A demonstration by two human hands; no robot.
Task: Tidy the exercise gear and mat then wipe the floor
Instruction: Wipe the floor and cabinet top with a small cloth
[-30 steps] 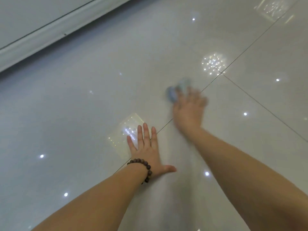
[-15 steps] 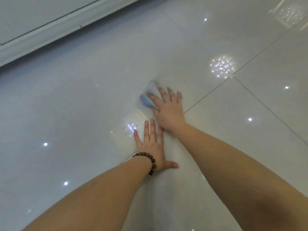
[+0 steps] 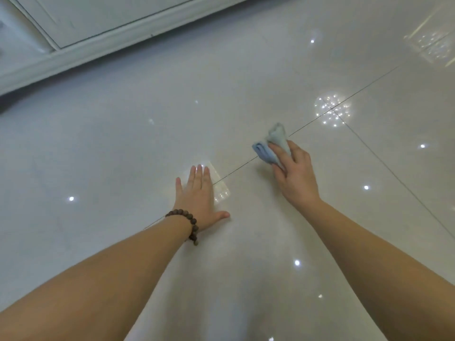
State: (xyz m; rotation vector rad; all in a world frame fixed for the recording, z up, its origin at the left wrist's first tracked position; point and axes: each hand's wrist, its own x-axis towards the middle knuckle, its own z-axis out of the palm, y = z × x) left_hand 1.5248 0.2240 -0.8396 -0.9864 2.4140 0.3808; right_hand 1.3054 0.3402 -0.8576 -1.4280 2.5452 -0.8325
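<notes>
A crumpled light blue cloth [image 3: 267,143] lies on the glossy pale tiled floor [image 3: 123,143], pressed down under my right hand [image 3: 296,174]. The fingers of that hand curl over the cloth's near side, and part of the cloth sticks out beyond the fingertips. My left hand [image 3: 200,196] rests flat on the floor with fingers straight and thumb spread, a dark bead bracelet [image 3: 188,223] on its wrist. It holds nothing. No exercise gear or mat is in view.
A white baseboard and panelled wall [image 3: 98,43] run along the top left. Dark grout lines [image 3: 344,104] cross the floor to the right of the cloth. Ceiling lights reflect as bright spots across the tiles.
My right hand has swept the cloth from beside my left hand out to the right along the grout line. My left hand has stayed planted on the floor.
</notes>
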